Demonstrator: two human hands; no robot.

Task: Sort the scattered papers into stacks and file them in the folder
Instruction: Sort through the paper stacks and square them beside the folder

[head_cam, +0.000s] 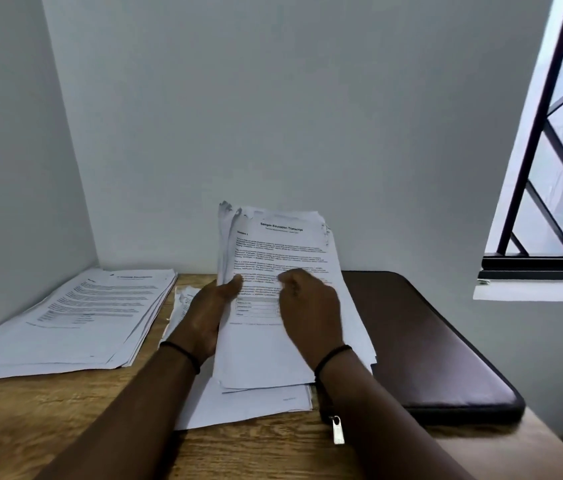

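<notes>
1. Nearest the camera, a metal zipper pull [337, 430] lies on the wooden table [31, 420], just below the right forearm and at the near corner of the dark folder [429, 341].
2. The left hand [204, 317] grips the left edge of a tilted bundle of papers [280, 251]; its thumb lies across the front sheet and its fingers are hidden behind the bundle.
3. The right hand [307, 306] rests on the face of the same bundle with its fingers bent down onto the printed page; whether they pinch a sheet cannot be told.
4. The bundle's top edge is raised toward the wall, beyond both hands, and its lower edge sits on loose sheets [256, 407] lying flat under the wrists.
5. The front page bears the heading "Sample Education Transcript".
6. A black band circles each wrist.
7. Well to the left of the left hand, a flat stack of papers [76, 320] lies in the corner of the table.
8. The folder lies closed, flat on the table, just to the right of the right hand.
9. A barred window [557, 150] stands further right, above the folder.
</notes>
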